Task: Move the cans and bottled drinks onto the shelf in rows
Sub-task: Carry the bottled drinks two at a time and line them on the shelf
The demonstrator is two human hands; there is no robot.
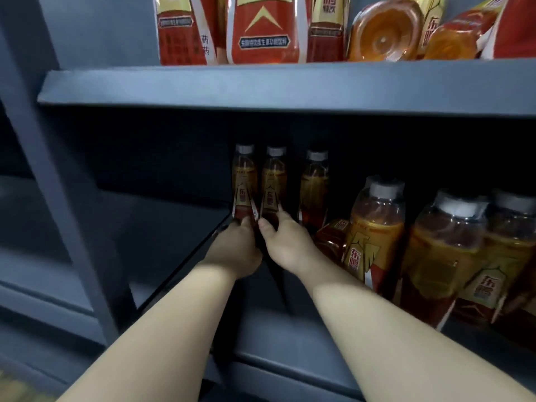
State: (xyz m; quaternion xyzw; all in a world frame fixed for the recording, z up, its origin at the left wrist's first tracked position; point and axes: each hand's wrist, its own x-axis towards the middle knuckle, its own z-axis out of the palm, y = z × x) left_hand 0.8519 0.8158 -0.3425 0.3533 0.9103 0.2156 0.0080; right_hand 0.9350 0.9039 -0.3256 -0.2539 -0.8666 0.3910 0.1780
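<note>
Deep in the lower shelf (290,335) stand three amber drink bottles with grey caps. My left hand (236,248) grips the base of the leftmost bottle (245,184). My right hand (285,242) grips the base of the second bottle (274,187) right beside it. A third bottle (314,190) stands apart just to the right, untouched. Both held bottles are upright and their bases are hidden by my fingers.
Larger bottles of the same drink (374,236) (443,256) stand at the front right of the lower shelf, one small bottle (330,239) lying behind them. The upper shelf (261,85) carries more bottles, some tipped over (383,30). A grey upright post (58,198) is on the left.
</note>
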